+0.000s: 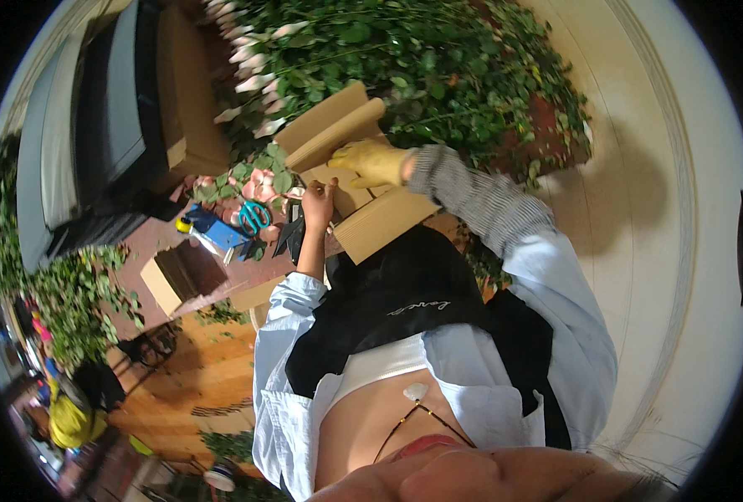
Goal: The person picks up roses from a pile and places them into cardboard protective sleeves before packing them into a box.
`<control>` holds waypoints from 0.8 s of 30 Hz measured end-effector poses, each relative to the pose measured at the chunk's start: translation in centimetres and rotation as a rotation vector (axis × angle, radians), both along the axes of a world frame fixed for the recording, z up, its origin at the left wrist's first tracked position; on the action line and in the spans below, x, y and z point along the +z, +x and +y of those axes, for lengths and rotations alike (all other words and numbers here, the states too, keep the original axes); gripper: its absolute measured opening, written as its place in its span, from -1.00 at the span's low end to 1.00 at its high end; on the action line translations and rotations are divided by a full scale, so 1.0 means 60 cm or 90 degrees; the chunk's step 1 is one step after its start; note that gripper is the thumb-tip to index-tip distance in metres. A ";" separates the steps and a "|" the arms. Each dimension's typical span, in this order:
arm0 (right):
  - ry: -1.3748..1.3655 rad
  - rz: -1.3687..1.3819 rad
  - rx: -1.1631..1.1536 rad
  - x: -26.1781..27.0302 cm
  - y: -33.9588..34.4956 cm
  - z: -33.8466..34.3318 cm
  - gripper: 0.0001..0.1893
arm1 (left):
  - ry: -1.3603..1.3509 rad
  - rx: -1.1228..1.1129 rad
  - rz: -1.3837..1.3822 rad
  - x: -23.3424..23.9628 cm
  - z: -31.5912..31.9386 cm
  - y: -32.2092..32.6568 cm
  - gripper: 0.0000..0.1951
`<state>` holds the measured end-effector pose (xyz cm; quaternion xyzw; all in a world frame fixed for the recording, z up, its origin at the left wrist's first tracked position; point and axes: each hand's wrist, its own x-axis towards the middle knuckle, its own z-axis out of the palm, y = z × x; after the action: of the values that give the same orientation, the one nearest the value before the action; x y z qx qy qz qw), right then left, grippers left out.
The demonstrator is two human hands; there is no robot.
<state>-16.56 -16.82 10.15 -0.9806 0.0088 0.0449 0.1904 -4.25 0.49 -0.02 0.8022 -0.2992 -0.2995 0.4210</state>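
A piece of corrugated cardboard [389, 213] with folded-up flaps lies before me at the table edge, against my black apron [409, 276]. My right hand [371, 164], in a yellow glove with a knitted grey sleeve [481, 194] above it, rests on the cardboard with its fingers spread. Bare, my left hand [318, 204] is at the cardboard's left edge, thumb raised. Whether it grips that edge cannot be made out. Left of this hand lie a black tool [292, 231], partly hidden, and teal-handled scissors [254, 217].
Leafy pink roses [371, 50] are heaped behind the cardboard. A blue object [221, 229], rose heads [258, 185] and an open carton [174, 279] are on the table [249, 270]. Dark stacked boxes [105, 113] rise at left. A pale wall [635, 251] is at right.
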 end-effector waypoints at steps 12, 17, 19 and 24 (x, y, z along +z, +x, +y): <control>-0.146 0.194 0.009 -0.033 0.051 0.040 -0.45 | -0.062 -0.020 -0.207 -0.015 0.022 0.125 -0.68; -0.067 0.179 -0.061 -0.051 0.050 0.040 -0.51 | 0.036 -0.031 -0.657 -0.004 0.023 0.118 -0.67; -0.046 0.251 -0.039 -0.043 0.052 0.041 -0.47 | 0.079 -0.020 -0.489 0.022 0.026 0.108 -0.66; -0.048 0.340 -0.018 -0.109 0.068 0.042 -0.38 | 0.252 -0.194 0.168 0.181 -0.003 0.046 -0.65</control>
<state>-12.51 -14.31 3.63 -0.9402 0.0742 0.2991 0.1451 -1.50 0.30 10.82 0.7688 -0.2947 -0.5134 0.2419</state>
